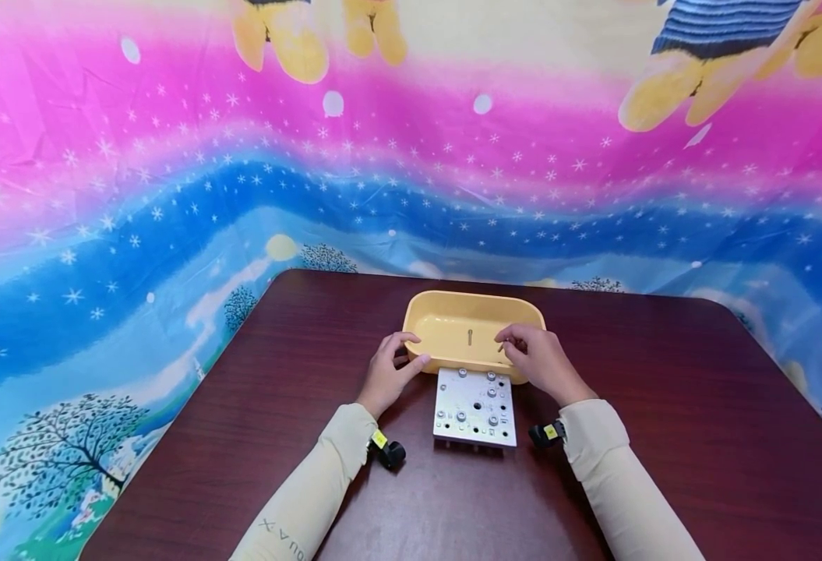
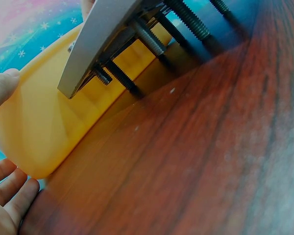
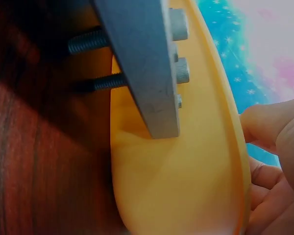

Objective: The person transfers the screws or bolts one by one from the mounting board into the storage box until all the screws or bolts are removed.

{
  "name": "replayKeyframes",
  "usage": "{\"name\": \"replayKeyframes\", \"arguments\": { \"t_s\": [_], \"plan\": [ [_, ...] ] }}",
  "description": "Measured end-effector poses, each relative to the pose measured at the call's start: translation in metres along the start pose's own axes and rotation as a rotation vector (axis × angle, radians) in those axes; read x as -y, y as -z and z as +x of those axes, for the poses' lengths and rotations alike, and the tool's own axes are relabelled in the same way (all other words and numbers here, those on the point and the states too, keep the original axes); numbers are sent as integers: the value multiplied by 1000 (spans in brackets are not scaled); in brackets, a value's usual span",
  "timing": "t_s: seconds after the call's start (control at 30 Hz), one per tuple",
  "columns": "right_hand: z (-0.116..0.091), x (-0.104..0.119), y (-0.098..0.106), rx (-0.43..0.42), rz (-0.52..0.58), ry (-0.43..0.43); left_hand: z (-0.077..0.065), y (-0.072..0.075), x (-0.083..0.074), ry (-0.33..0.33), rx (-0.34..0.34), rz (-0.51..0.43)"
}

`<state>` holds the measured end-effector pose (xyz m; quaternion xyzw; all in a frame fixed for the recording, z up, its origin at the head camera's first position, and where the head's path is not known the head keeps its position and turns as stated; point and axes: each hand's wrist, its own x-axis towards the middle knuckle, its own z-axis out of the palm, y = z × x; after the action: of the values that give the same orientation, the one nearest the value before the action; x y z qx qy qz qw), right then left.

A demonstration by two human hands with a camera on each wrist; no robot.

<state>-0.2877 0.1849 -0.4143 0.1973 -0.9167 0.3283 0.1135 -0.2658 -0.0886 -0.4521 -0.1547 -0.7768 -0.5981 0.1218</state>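
Note:
A yellow plastic bin [image 1: 446, 364] stands on the table, with one bolt [image 1: 470, 337] lying on its floor. My left hand [image 1: 388, 372] holds the bin's near left corner, thumb on the front rim and fingers round the side. Over the right part of the bin, my right hand [image 1: 545, 360] pinches a small bolt [image 1: 501, 347] between thumb and fingers. In the right wrist view the fingertips are hidden behind the bin wall. Directly before the bin is a metal plate [image 1: 463, 397] with several socket-head bolts; threaded shanks [image 2: 120, 76] stick out beneath it.
The dark red wooden table [image 1: 298, 374] extends to both sides and in front of the plate. A printed cloth backdrop [image 1: 382, 187] hangs behind the table. Black wrist cameras [image 1: 391, 452] are strapped under both forearms, close to the plate's sides.

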Motion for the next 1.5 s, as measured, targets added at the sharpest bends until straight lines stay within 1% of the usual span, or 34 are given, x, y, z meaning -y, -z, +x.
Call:
{"name": "replayKeyframes", "arguments": {
  "t_s": [0.2,0.43,0.77,1.27,1.5],
  "plan": [
    [1,-1,-3,15,-38,6,-1,0,-1,12,0,-1],
    [1,-2,-5,29,-57,-3,-1,1,-1,5,-3,-3],
    [1,-1,-4,40,-54,-33,-1,0,-3,9,-8,-4],
    [0,0,-4,49,-54,-65,0,-1,-1,6,-5,7],
    [1,-1,-4,38,-49,-74,-1,-1,-1,7,-5,20]
  ]
}}
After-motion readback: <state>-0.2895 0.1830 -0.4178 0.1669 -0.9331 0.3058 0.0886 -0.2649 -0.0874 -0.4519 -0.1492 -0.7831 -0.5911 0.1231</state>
